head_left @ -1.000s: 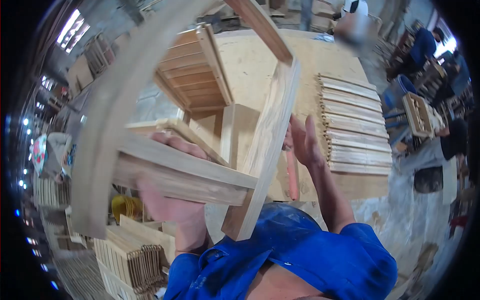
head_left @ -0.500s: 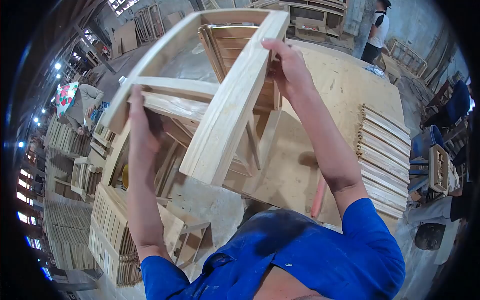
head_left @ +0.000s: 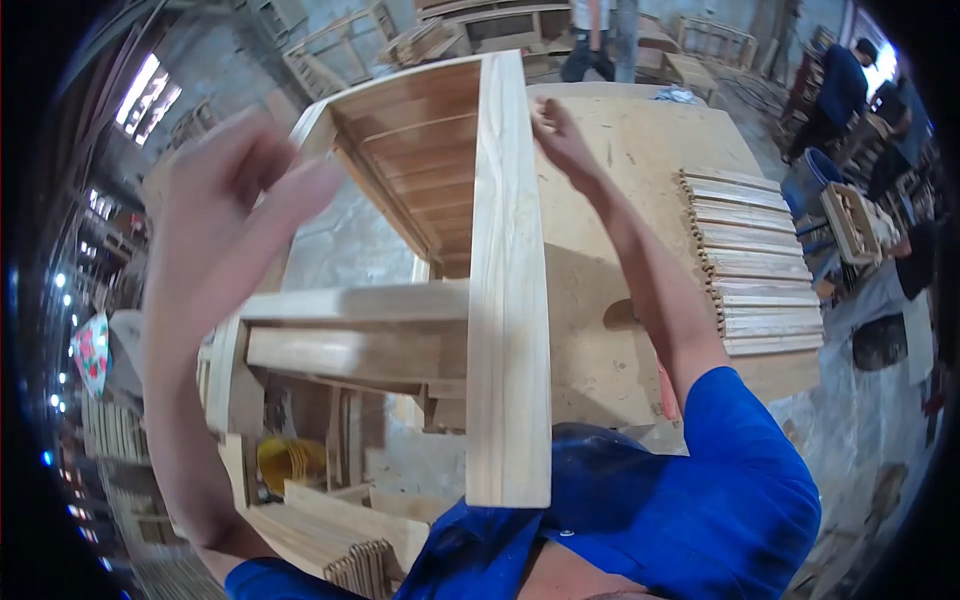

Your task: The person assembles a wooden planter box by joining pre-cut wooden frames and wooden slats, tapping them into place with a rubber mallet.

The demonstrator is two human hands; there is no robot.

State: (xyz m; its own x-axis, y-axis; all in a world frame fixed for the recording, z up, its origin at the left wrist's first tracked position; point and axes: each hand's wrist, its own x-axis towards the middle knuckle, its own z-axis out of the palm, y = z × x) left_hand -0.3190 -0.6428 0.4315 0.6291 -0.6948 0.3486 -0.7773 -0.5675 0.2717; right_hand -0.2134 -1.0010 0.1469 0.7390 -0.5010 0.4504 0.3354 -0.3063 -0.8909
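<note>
A pale wooden chair frame [head_left: 508, 280] fills the middle of the view, its wide flat armrest-like board pointing toward my body. Slatted brown wood [head_left: 425, 160] shows inside it, and a crossbar [head_left: 350, 345] joins the sides. My left hand [head_left: 235, 205] is raised in front of the frame's left side, slightly blurred, thumb apart from bent fingers and nothing visible in it. Against the far right edge of the wide board is my right hand [head_left: 562, 140], its fingers curled. Whether these fingers grip the frame is hidden.
A plywood table [head_left: 620, 210] lies under and right of the frame, bearing a row of wooden slats [head_left: 755, 260]. A red tool handle [head_left: 667, 392] lies near my right elbow. Yellow container [head_left: 290, 462] and stacked wooden parts [head_left: 340, 530] sit lower left. Other people stand farther back.
The chair frame has turned from slanted to nearly straight, its wide board now pointing at my body. My left hand has come off the crossbar and risen; my right hand's thumb has left the board's top.
</note>
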